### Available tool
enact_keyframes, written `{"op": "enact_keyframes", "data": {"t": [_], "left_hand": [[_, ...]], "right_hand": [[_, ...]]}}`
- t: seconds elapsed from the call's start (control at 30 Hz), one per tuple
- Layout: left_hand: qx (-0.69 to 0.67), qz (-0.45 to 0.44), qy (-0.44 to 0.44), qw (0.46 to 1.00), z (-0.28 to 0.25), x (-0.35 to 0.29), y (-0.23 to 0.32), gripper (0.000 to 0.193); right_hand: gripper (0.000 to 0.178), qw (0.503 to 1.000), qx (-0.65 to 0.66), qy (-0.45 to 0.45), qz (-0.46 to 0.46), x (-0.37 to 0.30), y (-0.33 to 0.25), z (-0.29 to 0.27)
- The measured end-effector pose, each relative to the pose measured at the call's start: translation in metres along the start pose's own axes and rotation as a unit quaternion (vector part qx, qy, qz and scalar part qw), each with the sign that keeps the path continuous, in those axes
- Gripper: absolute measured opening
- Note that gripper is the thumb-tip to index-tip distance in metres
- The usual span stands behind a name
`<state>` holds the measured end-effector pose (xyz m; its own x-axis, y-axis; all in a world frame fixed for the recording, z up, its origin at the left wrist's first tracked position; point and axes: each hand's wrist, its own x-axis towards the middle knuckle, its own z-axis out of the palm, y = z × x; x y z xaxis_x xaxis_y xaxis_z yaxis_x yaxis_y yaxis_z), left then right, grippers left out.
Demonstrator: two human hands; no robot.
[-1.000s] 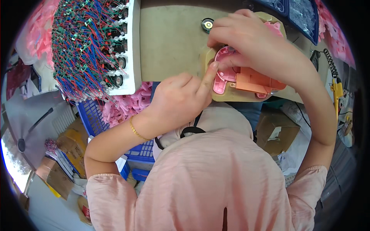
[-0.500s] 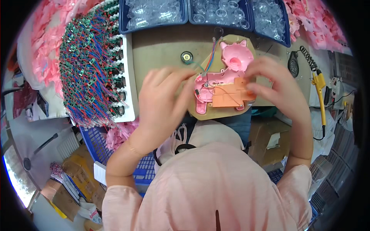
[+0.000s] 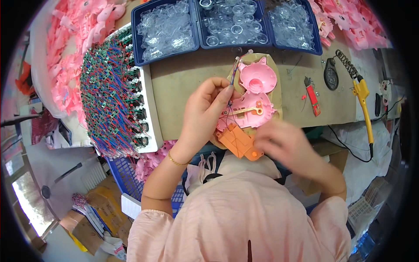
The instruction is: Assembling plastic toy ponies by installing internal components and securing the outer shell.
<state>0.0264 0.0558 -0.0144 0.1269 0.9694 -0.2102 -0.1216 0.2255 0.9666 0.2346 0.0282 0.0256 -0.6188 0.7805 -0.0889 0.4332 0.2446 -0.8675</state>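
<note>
My left hand [image 3: 207,109] is closed in a pinch on a bundle of thin red, blue and dark wires [image 3: 233,81], held upright over the left side of a pink pig-shaped toy shell [image 3: 251,107]. The shell lies open, its round head part [image 3: 258,78] at the far end. An orange plastic box [image 3: 238,140] sits tilted at the shell's near edge, with a dark wire across it. Blurred by motion, my right hand [image 3: 283,144] is at the box's right end; whether its fingers grip it is unclear. Under the shell is a tan board [image 3: 276,61].
Left stands a white tray [image 3: 153,131] heaped with wired circuit boards. Blue bins [image 3: 196,48] of clear plastic parts line the back. To the right lie red-handled cutters [image 3: 313,100], a black oval object [image 3: 331,74] and a yellow soldering iron [image 3: 363,96]. Pink parts [image 3: 355,26] pile behind.
The orange box has come out of the shell toward me and tilted. My left hand has closed on the wires. My right hand has moved nearer. The round speaker no longer shows.
</note>
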Motion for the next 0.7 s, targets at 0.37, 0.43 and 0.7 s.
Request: {"op": "enact_keyframes", "data": {"t": [0.37, 0.43, 0.7], "left_hand": [[0.016, 0.010, 0.041, 0.999, 0.001, 0.013, 0.010, 0.021], [-0.011, 0.012, 0.053, 0.998, -0.008, 0.016, 0.009, 0.020], [0.300, 0.100, -0.026, 0.948, 0.003, 0.017, 0.020, 0.026]], "right_hand": [[0.013, 0.960, 0.216, 0.173, 0.047, 0.100, 0.014, -0.007], [0.011, 0.972, 0.156, 0.172, 0.034, 0.085, 0.020, -0.008], [0.011, 0.937, 0.285, 0.195, 0.058, 0.063, 0.022, -0.001]]}}
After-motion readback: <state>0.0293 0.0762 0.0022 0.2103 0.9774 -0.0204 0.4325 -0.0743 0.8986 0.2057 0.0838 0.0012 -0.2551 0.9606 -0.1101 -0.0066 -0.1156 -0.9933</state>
